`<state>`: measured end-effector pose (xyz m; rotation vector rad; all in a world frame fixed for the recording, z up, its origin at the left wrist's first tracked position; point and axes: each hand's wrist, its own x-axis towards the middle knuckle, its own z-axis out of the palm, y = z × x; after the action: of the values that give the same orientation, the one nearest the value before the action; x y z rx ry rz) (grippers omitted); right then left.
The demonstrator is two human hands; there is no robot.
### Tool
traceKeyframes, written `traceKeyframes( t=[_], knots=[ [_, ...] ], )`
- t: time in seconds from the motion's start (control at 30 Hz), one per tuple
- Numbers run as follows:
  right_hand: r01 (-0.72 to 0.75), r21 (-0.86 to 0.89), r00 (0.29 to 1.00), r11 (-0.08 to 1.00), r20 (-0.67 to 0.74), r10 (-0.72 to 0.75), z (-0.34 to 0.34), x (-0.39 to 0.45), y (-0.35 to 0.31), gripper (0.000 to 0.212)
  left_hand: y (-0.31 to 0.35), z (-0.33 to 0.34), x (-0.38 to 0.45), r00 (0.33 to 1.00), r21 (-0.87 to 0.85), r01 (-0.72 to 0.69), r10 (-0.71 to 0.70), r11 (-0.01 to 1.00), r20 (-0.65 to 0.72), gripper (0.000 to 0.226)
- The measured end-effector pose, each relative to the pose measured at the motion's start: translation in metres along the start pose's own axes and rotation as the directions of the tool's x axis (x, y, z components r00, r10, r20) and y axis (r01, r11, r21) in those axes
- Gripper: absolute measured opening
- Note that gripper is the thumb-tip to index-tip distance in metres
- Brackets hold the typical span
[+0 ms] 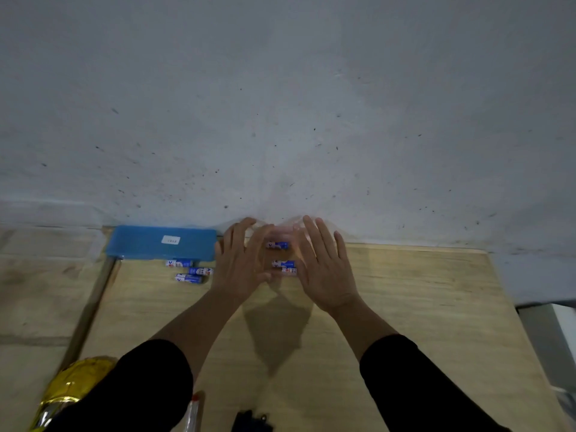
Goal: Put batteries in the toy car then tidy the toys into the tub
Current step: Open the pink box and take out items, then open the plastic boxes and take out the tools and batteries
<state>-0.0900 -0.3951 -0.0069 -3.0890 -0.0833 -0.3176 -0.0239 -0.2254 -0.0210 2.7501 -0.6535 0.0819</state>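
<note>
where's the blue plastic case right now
In the head view, the blue plastic case lies flat at the far left of the wooden board, against the wall, just left of the left hand, with three batteries in front of it.

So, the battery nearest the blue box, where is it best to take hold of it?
Pinch the battery across its middle, from above, probably with the left hand: it lies flat on the board, the box right behind it.

A small white label [170,240] sits on the blue box [140,244], its print too blurred to read. The batteries [189,271] carry blue-and-white wrappers with illegible markings.
</note>
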Motion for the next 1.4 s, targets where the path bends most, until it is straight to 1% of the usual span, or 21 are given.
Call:
traceKeyframes(
  t=[0.1, 0.17, 0.23, 0.3, 0.37, 0.4, 0.5, 0.57, 0.6, 0.67, 0.7, 0.73, 0.83, 0.93, 1.0, 1.03, 1.13, 1.17, 1.23, 1.3, 1.4],
  knots=[
    [0.002, -0.012, 0.994, 1.0, 0.113, -0.001, 0.0, -0.006, -0.005, 0.053, 0.002, 0.004, -0.006, 0.994, 0.05, -0.1, 0.102, 0.994, -0.042, 0.097],
    [0.008, 0.03, 0.987, 1.0, 0.163, -0.013, 0.003, -0.013, -0.008, 0.052, 0.001, 0.005, -0.011, 0.983, 0.088, -0.176, 0.179, 0.981, -0.029, 0.093],
    [0.003, 0.031, 0.974, 1.0, 0.228, -0.01, 0.007, -0.019, -0.01, 0.053, -0.002, 0.007, -0.016, 0.972, 0.102, -0.235, 0.234, 0.966, 0.023, 0.09],
    [-0.018, 0.011, 0.95, 1.0, 0.311, 0.013, 0.012, -0.022, -0.011, 0.06, -0.007, 0.011, -0.018, 0.965, 0.121, -0.26, 0.254, 0.958, 0.062, 0.082],
    [-0.041, 0.01, 0.939, 0.999, 0.342, 0.035, 0.015, -0.024, -0.012, 0.06, -0.012, 0.013, -0.019, 0.957, 0.188, -0.285, 0.268, 0.94, 0.112, 0.068],
    [-0.051, 0.013, 0.935, 0.999, 0.352, 0.043, 0.015, -0.025, -0.013, 0.061, -0.012, 0.014, -0.02, 0.952, 0.216, -0.298, 0.273, 0.93, 0.139, 0.066],
    [-0.063, 0.017, 0.923, 0.998, 0.381, 0.051, 0.015, -0.024, -0.01, 0.068, -0.009, 0.012, -0.025, 0.944, 0.235, -0.283, 0.228, 0.93, 0.238, 0.068],
    [-0.054, 0.026, 0.925, 0.998, 0.377, 0.04, 0.017, -0.022, -0.006, 0.07, -0.004, 0.01, -0.026, 0.951, 0.238, -0.259, 0.204, 0.936, 0.233, 0.065],
    [-0.043, 0.031, 0.928, 0.999, 0.37, 0.029, 0.017, -0.021, -0.006, 0.073, 0.0, 0.008, -0.025, 0.955, 0.241, -0.237, 0.18, 0.941, 0.237, 0.068],
    [-0.019, 0.076, 0.931, 0.997, 0.365, -0.011, 0.019, -0.018, -0.004, 0.086, 0.004, 0.003, -0.024, 0.927, 0.234, -0.245, 0.156, 0.941, 0.341, 0.074],
    [-0.026, 0.112, 0.925, 0.993, 0.379, -0.018, 0.02, -0.019, -0.003, 0.093, 0.005, 0.002, -0.024, 0.909, 0.242, -0.24, 0.13, 0.94, 0.396, 0.072],
    [-0.039, 0.129, 0.922, 0.991, 0.388, -0.014, 0.02, -0.019, -0.003, 0.098, 0.007, -0.002, -0.024, 0.901, 0.254, -0.226, 0.103, 0.94, 0.421, 0.069],
    [-0.054, 0.097, 0.906, 0.994, 0.424, 0.007, 0.014, -0.015, -0.005, 0.104, 0.009, -0.007, -0.025, 0.898, 0.265, -0.228, 0.097, 0.937, 0.429, 0.068],
    [-0.043, 0.078, 0.879, 0.996, 0.478, 0.001, 0.004, -0.008, -0.007, 0.099, 0.007, -0.016, -0.022, 0.902, 0.242, -0.219, 0.101, 0.945, 0.419, 0.071],
    [-0.017, 0.077, 0.888, 0.997, 0.46, -0.02, -0.004, -0.003, -0.008, 0.106, 0.004, -0.025, -0.02, 0.912, 0.234, -0.19, 0.083, 0.954, 0.403, 0.073],
    [0.002, 0.07, 0.902, 0.998, 0.431, -0.032, -0.007, 0.0, -0.011, 0.104, 0.0, -0.03, -0.021, 0.915, 0.227, -0.178, 0.076, 0.957, 0.396, 0.073],
    [0.02, 0.013, 0.95, 1.0, 0.31, -0.023, -0.016, 0.008, -0.027, 0.076, -0.02, -0.046, -0.028, 0.931, 0.237, -0.139, 0.046, 0.962, 0.361, 0.071],
    [0.015, 0.031, 0.956, 0.999, 0.291, -0.024, -0.018, 0.011, -0.036, 0.071, -0.03, -0.051, -0.031, 0.938, 0.239, -0.114, 0.025, 0.964, 0.346, 0.069],
    [0.0, 0.076, 0.962, 0.997, 0.271, -0.02, -0.022, 0.018, -0.06, 0.068, -0.054, -0.063, -0.035, 0.94, 0.253, -0.07, -0.021, 0.965, 0.341, 0.067],
    [-0.027, 0.128, 0.967, 0.991, 0.253, -0.007, -0.019, 0.021, -0.087, 0.072, -0.081, -0.078, -0.039, 0.931, 0.276, -0.047, -0.058, 0.96, 0.36, 0.067],
    [-0.066, 0.206, 0.965, 0.976, 0.262, 0.01, -0.01, 0.019, -0.132, 0.09, -0.122, -0.094, -0.049, 0.927, 0.257, -0.025, -0.073, 0.966, 0.368, 0.066]
  ],
)
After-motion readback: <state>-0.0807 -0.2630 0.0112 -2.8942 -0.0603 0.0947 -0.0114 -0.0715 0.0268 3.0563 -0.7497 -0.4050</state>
